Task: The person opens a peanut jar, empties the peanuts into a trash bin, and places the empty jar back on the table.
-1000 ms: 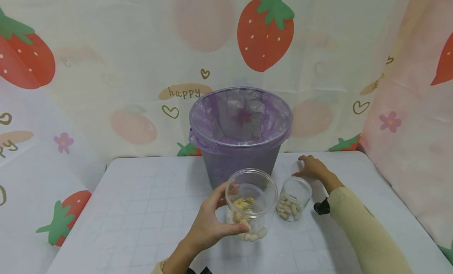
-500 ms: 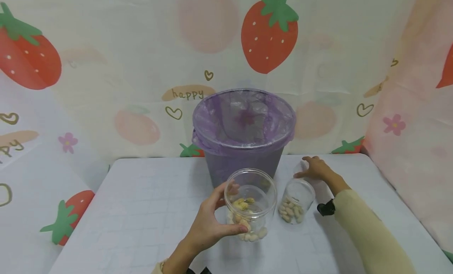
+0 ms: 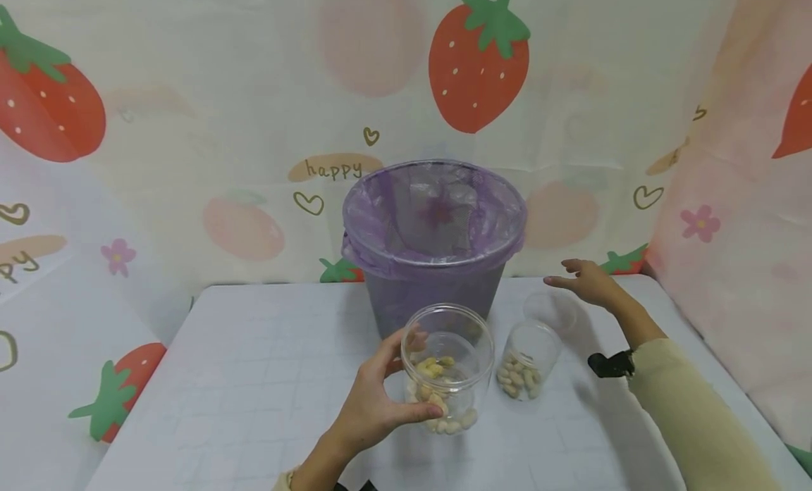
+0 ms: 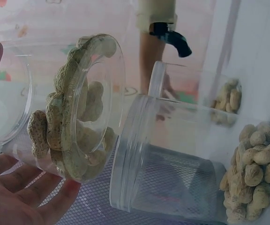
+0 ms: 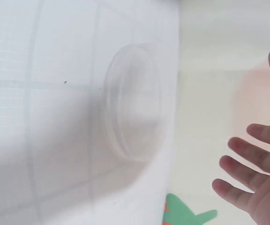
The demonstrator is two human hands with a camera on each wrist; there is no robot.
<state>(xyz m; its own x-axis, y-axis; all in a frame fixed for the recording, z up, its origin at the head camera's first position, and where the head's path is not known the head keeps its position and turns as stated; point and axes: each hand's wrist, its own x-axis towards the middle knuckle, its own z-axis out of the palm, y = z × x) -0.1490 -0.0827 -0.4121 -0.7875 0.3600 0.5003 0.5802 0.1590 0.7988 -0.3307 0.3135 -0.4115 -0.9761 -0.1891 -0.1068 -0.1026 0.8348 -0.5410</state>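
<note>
Backing the white table (image 3: 254,385) is a strawberry-print wall (image 3: 254,75), seemingly cloth; left hand (image 3: 377,405) grips a jar (image 3: 466,368), right hand (image 3: 591,282) splays.

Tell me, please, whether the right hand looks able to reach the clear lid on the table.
Probably yes: the right hand holds nothing and hovers near the clear lid, with nothing visible between them in the right wrist view.

A clear jar (image 4: 41,93) of peanuts (image 4: 55,122) is held by the left grip (image 4: 20,194); beyond it, a second jar (image 4: 177,150) and a third jar (image 4: 191,84), both part-filled, are seen.
</note>
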